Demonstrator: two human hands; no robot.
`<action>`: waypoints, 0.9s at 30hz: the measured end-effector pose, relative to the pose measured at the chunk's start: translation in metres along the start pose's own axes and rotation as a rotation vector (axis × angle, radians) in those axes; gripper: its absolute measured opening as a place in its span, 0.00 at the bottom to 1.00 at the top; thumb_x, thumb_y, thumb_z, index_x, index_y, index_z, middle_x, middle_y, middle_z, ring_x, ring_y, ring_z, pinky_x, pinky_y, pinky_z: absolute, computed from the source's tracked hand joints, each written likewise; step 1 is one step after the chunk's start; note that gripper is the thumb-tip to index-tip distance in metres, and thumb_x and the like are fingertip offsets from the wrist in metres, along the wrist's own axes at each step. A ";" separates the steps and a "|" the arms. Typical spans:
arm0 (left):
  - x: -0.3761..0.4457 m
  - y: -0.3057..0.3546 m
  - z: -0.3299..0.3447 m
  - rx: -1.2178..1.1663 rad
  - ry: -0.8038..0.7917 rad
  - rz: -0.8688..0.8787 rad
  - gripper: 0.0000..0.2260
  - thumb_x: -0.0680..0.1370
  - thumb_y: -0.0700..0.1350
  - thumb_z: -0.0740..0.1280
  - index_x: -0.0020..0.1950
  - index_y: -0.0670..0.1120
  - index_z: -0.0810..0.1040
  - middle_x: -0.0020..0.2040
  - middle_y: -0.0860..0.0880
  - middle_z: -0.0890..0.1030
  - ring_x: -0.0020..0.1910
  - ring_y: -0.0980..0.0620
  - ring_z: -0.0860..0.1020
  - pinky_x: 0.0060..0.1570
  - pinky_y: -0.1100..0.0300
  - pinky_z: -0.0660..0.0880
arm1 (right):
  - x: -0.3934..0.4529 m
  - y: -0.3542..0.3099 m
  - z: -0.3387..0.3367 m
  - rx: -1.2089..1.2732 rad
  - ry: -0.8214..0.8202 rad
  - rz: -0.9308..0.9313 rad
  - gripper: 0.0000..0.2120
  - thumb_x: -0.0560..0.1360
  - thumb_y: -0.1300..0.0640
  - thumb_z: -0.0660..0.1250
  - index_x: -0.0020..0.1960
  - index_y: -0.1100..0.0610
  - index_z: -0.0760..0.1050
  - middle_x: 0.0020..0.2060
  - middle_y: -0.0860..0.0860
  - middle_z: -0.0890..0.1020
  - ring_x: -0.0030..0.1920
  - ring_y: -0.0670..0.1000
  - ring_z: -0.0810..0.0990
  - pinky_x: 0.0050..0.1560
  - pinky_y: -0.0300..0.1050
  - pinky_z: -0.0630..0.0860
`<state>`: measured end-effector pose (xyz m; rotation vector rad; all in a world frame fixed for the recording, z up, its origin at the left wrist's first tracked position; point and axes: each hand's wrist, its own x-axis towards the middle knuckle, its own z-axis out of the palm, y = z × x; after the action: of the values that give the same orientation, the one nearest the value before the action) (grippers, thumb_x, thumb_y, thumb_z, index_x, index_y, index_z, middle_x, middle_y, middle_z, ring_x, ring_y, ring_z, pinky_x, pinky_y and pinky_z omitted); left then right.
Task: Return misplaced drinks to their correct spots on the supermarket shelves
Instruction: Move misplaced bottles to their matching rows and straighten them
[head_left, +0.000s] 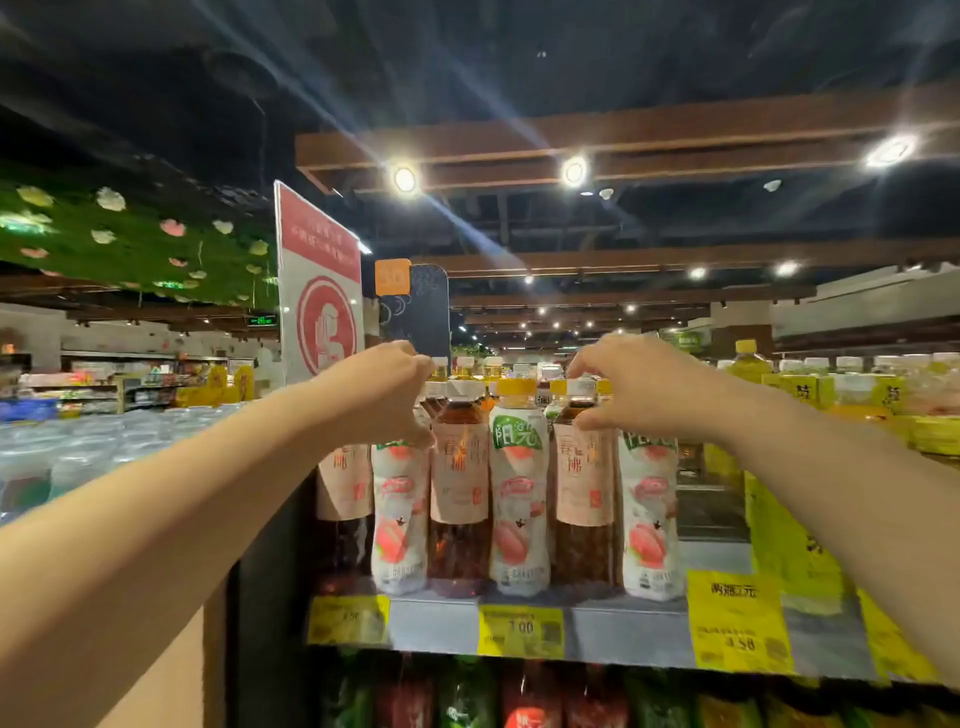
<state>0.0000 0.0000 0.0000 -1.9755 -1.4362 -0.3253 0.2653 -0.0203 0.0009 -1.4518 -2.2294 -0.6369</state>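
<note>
Drinks on the top shelf (628, 613) stand in one front row that alternates between two kinds, dark tea bottles with pale pink labels and white peach bottles with yellow caps, and that mix looks like the thing to be sorted, since each yellow price tag (521, 630) on the shelf edge below presumably marks one product only. Both arms reach up and forward to that row because it sits at about head height. The left hand (382, 395) is curled over the neck of a white peach bottle (399, 519) near the left end of the row, thumb low and fingers above in a loose pinch; the cap is hidden under the hand, so I cannot tell whether it truly grips the bottle or only touches it. Just right of that grip stands a dark tea bottle (458, 483), then another white one (519, 493). The right hand (641, 387) comes down on the next tea bottle (583, 478), fingertips bent around its white cap and thumb against the neck just beneath, a light pinch at the top, likely chosen because the tight packing leaves no room to take the body. One more white bottle (647, 514) stands just right of that grip. Lifting straight up would best avoid toppling the neighbours
</note>
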 end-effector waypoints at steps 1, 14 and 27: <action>0.003 -0.001 0.001 0.014 -0.023 -0.002 0.37 0.68 0.64 0.73 0.70 0.45 0.71 0.62 0.46 0.77 0.54 0.50 0.77 0.49 0.60 0.77 | 0.006 0.000 0.001 0.002 -0.020 0.011 0.30 0.72 0.43 0.73 0.71 0.48 0.69 0.68 0.49 0.73 0.66 0.50 0.72 0.62 0.46 0.71; 0.015 -0.011 0.014 -0.012 -0.062 -0.020 0.28 0.68 0.57 0.77 0.61 0.42 0.74 0.50 0.47 0.79 0.42 0.52 0.78 0.40 0.60 0.81 | 0.034 0.002 0.023 -0.061 -0.210 0.089 0.40 0.67 0.40 0.77 0.71 0.56 0.66 0.63 0.51 0.77 0.60 0.53 0.77 0.56 0.46 0.77; -0.035 -0.008 0.002 -0.319 -0.040 -0.080 0.42 0.63 0.51 0.82 0.69 0.50 0.61 0.56 0.46 0.80 0.50 0.47 0.79 0.49 0.51 0.80 | -0.015 -0.019 0.014 0.216 -0.083 0.050 0.43 0.66 0.47 0.80 0.72 0.50 0.59 0.54 0.50 0.78 0.47 0.50 0.78 0.40 0.40 0.74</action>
<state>-0.0203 -0.0239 -0.0178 -2.1880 -1.5694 -0.5855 0.2524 -0.0304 -0.0222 -1.4422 -2.2369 -0.3135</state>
